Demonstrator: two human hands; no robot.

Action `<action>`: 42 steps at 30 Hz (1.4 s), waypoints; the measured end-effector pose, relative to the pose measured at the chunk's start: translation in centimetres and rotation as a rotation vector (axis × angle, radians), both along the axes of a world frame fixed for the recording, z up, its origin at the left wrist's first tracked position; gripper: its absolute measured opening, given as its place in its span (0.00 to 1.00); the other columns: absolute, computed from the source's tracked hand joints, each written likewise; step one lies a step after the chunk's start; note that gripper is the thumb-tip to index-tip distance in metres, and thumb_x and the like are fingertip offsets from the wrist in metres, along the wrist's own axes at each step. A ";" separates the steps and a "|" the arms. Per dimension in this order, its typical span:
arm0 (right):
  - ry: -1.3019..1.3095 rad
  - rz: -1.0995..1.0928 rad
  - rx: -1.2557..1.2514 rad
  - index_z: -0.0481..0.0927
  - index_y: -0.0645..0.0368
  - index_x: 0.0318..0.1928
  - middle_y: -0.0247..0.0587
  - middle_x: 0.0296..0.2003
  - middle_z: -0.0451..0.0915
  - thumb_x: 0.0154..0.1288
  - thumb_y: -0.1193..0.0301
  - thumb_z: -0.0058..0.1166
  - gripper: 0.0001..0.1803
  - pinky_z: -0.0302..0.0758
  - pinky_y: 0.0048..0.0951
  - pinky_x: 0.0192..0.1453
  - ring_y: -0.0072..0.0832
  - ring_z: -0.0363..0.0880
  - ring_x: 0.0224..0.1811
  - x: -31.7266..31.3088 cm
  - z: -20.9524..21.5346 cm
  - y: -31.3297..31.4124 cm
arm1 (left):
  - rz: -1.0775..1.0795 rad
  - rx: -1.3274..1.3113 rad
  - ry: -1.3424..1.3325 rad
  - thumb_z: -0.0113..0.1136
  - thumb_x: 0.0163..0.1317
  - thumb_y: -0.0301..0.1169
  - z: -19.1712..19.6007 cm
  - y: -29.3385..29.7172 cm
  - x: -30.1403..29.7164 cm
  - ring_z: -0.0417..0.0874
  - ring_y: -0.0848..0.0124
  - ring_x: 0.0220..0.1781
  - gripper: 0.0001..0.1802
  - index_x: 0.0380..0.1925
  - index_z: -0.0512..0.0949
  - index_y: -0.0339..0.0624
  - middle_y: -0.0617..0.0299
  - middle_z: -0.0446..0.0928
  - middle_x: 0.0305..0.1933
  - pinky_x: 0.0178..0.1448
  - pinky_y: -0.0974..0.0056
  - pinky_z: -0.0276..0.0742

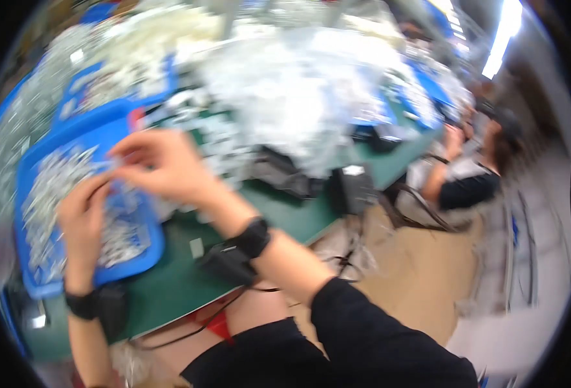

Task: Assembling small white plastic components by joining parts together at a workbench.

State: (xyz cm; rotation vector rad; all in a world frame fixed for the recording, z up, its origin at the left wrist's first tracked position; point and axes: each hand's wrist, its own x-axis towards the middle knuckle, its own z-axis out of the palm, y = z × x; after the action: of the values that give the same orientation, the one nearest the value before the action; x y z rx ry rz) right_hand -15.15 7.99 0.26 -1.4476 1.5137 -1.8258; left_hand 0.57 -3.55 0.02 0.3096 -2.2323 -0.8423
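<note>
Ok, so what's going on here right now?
The person's left hand and right hand meet at the fingertips above a blue plastic tray of small whitish pieces; blur hides whether they pinch one. The tray sits on a green tabletop, with a heap of clear plastic bags farther back. Another person sits off to the right.

Plastic heap [2, 174] blocks left of tray [78, 132]
</note>
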 end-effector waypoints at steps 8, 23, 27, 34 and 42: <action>-0.172 0.119 0.068 0.81 0.61 0.46 0.35 0.40 0.80 0.60 0.79 0.55 0.13 0.75 0.17 0.41 0.15 0.77 0.37 0.7 0.3 0.6 | -0.061 0.196 0.027 0.57 0.60 0.23 0.3 1.1 0.3 0.84 0.69 0.31 0.07 0.38 0.81 0.35 0.54 0.82 0.32 0.33 0.68 0.77; -0.134 0.047 0.075 0.79 0.65 0.40 0.35 0.37 0.80 0.59 0.78 0.61 0.09 0.77 0.20 0.42 0.18 0.80 0.38 0.5 1.4 1.1 | -0.119 0.373 0.087 0.55 0.63 0.24 0.5 0.9 -0.2 0.83 0.75 0.31 0.07 0.38 0.79 0.35 0.58 0.83 0.31 0.35 0.72 0.75; -0.255 0.052 0.042 0.78 0.67 0.40 0.38 0.37 0.80 0.58 0.79 0.61 0.10 0.77 0.21 0.43 0.21 0.80 0.38 0.3 1.4 1.2 | -0.206 0.552 0.105 0.53 0.65 0.24 0.6 0.7 -0.1 0.81 0.79 0.35 0.06 0.39 0.78 0.34 0.61 0.81 0.31 0.39 0.75 0.73; -0.290 0.135 0.038 0.78 0.66 0.40 0.37 0.37 0.80 0.58 0.80 0.62 0.09 0.75 0.20 0.42 0.20 0.79 0.39 0.3 1.2 1.2 | -0.302 0.608 0.144 0.51 0.66 0.22 1.1 1.1 0.1 0.81 0.77 0.37 0.06 0.39 0.77 0.33 0.60 0.80 0.33 0.41 0.74 0.73; -0.287 0.178 0.021 0.78 0.66 0.41 0.37 0.38 0.80 0.58 0.81 0.61 0.10 0.75 0.21 0.44 0.20 0.79 0.40 0.3 1.2 1.3 | -0.332 0.575 0.133 0.52 0.66 0.20 1.3 1.0 0.3 0.82 0.72 0.40 0.07 0.42 0.75 0.30 0.55 0.80 0.37 0.46 0.70 0.76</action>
State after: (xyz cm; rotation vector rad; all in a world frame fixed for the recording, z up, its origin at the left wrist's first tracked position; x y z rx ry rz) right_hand -14.89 9.31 1.50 -1.2062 1.2201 -1.8127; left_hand 0.87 -2.59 1.37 0.1381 -1.9042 -1.6354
